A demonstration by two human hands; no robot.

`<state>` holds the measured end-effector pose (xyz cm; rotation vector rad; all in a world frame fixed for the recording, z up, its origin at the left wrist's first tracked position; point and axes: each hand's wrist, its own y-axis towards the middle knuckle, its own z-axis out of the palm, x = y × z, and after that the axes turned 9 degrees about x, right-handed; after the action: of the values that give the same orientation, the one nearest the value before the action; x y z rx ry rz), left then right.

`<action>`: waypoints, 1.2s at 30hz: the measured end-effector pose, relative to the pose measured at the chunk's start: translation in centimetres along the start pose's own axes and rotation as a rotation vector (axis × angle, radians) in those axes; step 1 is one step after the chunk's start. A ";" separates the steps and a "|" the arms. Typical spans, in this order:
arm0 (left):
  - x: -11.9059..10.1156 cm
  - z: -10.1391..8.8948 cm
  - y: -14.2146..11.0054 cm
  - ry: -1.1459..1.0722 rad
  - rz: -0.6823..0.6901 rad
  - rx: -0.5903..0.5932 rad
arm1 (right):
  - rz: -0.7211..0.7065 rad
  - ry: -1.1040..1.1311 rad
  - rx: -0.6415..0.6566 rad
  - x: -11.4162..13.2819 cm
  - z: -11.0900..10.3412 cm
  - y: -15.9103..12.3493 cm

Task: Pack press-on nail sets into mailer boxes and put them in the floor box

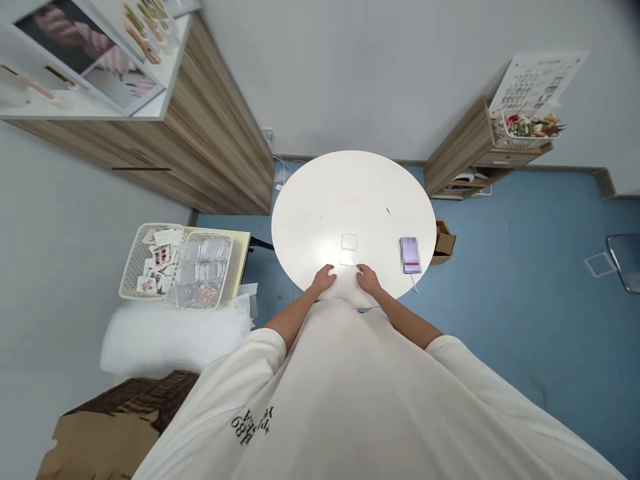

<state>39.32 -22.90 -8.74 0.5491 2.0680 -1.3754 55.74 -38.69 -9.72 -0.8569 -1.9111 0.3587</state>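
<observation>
A clear, square plastic case (pixel 349 257) lies unfolded on the round white table (pixel 345 180), its two halves one behind the other. My left hand (pixel 325 279) rests on the table just left of the case's near half, thumb and fingers apart and nothing visible in it. On the other side, my right hand (pixel 369 279) lies close to the near right corner of the case, fingers loosely bent with a gap to the thumb. Neither hand clearly touches the case.
A purple-screened phone (pixel 410 255) with a white cable lies at the table's right. Farther back is a small dark object (pixel 389 211). Left of the table, white baskets (pixel 131 267) hold cards and clear cases. Below them are white wrapping (pixel 150 340) and cardboard (pixel 100 440).
</observation>
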 end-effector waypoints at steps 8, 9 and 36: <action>2.7 -2.3 -4.7 -0.194 -0.003 -0.276 | -0.252 0.042 -0.016 3.2 -0.7 0.2; 3.1 -2.7 -5.6 -0.227 0.006 -0.317 | -0.286 0.038 -0.002 4.2 -0.5 0.5; 21.4 -24.0 -22.8 -0.477 0.161 -0.874 | -0.746 -0.272 0.363 33.3 24.5 2.1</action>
<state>3.29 -9.01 -0.54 -0.0018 1.9160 -0.3567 26.02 -11.33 -0.76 0.1717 -2.1672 0.3515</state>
